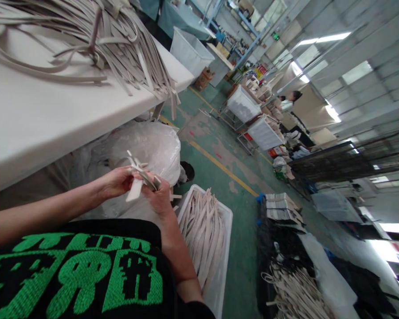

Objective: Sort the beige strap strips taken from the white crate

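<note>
In front of my body, both hands are closed on a small bunch of pale beige strips [135, 189]. My left hand [118, 181] pinches the strips near their ends. Wrapped round the same bunch from the right is my right hand [158, 198], with strip ends sticking out past the fingers. A large heap of long beige strips [133, 48] lies on the white table [53, 115] at the upper left, some hanging over its corner. To the right of my right forearm, a white bin [228, 230] holds many more long strips.
A clear plastic bag [153, 141] bulges below the table edge, with a dark round container [187, 171] beside it. Another strip pile [295, 288] lies at the lower right. White tubs [244, 104] stand across the green floor [213, 150], near a person [287, 104].
</note>
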`<action>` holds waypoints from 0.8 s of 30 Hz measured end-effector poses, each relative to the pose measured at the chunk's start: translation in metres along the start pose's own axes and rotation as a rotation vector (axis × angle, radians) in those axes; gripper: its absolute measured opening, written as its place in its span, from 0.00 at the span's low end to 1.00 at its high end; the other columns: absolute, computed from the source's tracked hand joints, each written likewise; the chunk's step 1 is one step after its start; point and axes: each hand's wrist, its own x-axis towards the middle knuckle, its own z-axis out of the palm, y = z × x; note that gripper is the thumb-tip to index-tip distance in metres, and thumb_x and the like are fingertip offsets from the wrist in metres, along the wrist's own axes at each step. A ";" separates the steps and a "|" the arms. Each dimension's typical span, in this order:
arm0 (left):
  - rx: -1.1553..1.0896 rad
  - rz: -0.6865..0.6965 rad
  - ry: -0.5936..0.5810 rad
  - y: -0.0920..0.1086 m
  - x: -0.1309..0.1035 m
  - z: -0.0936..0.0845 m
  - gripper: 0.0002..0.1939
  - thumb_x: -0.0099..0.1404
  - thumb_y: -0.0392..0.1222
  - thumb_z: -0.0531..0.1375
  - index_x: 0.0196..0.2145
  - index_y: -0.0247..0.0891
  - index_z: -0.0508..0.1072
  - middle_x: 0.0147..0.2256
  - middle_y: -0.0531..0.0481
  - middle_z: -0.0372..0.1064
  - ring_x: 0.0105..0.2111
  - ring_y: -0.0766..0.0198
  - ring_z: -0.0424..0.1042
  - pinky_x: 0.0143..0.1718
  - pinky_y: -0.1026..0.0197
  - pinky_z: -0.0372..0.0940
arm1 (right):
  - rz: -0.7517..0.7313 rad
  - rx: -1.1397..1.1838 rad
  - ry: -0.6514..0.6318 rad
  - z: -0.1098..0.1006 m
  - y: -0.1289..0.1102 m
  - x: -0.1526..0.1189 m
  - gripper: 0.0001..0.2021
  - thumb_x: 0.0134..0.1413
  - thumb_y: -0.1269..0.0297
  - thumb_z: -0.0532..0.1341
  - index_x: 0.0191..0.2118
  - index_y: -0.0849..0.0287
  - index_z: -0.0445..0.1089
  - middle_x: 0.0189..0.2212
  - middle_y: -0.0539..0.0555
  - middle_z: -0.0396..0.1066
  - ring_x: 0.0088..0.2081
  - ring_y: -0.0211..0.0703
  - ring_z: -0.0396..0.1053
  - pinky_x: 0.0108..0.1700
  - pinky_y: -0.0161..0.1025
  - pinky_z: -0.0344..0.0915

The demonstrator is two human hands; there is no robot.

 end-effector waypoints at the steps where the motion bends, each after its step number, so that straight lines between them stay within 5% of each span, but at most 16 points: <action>1: -0.026 -0.051 0.023 -0.003 -0.001 0.000 0.14 0.68 0.22 0.54 0.36 0.32 0.78 0.27 0.50 0.78 0.23 0.68 0.74 0.24 0.72 0.68 | 0.026 0.031 0.011 0.001 0.000 -0.002 0.16 0.55 0.46 0.66 0.36 0.55 0.78 0.40 0.53 0.77 0.47 0.46 0.75 0.54 0.42 0.72; 3: -0.078 -0.099 0.045 -0.006 0.001 -0.002 0.12 0.69 0.24 0.55 0.36 0.32 0.77 0.29 0.49 0.78 0.23 0.67 0.74 0.23 0.71 0.69 | 0.107 0.136 0.072 -0.003 0.001 -0.011 0.20 0.49 0.43 0.69 0.33 0.56 0.76 0.32 0.53 0.75 0.35 0.45 0.74 0.41 0.42 0.74; 6: -0.212 -0.086 0.153 0.001 0.017 -0.013 0.12 0.74 0.28 0.52 0.38 0.30 0.75 0.31 0.43 0.78 0.25 0.66 0.77 0.28 0.69 0.75 | 0.230 0.243 0.167 -0.029 -0.006 -0.044 0.24 0.42 0.39 0.72 0.26 0.57 0.72 0.22 0.52 0.69 0.22 0.40 0.63 0.26 0.39 0.64; 10: -0.342 0.037 0.342 0.030 0.043 -0.032 0.17 0.77 0.31 0.44 0.47 0.28 0.73 0.28 0.44 0.74 0.23 0.67 0.75 0.25 0.71 0.73 | 0.215 0.281 0.257 -0.088 -0.019 -0.100 0.29 0.40 0.32 0.70 0.17 0.51 0.63 0.14 0.52 0.58 0.16 0.40 0.54 0.20 0.40 0.53; 13: -0.318 0.135 0.350 0.045 0.045 -0.035 0.17 0.78 0.33 0.44 0.52 0.32 0.71 0.28 0.48 0.74 0.20 0.71 0.72 0.22 0.73 0.69 | 0.219 0.347 0.308 -0.110 -0.019 -0.118 0.29 0.35 0.32 0.73 0.16 0.50 0.61 0.11 0.50 0.54 0.13 0.37 0.48 0.18 0.40 0.50; 18: 0.059 0.352 0.069 0.016 0.029 -0.026 0.17 0.76 0.45 0.55 0.56 0.34 0.73 0.37 0.41 0.80 0.25 0.67 0.75 0.21 0.71 0.66 | 0.355 0.391 0.288 -0.066 -0.005 -0.076 0.30 0.39 0.31 0.70 0.23 0.57 0.67 0.17 0.49 0.67 0.11 0.27 0.44 0.16 0.34 0.54; 24: 0.388 0.320 -0.301 -0.027 0.017 -0.032 0.33 0.58 0.67 0.68 0.48 0.36 0.81 0.46 0.37 0.80 0.42 0.51 0.79 0.41 0.57 0.76 | 0.370 0.457 0.244 -0.008 0.009 -0.015 0.31 0.35 0.35 0.72 0.30 0.62 0.71 0.21 0.52 0.73 0.13 0.28 0.54 0.17 0.31 0.59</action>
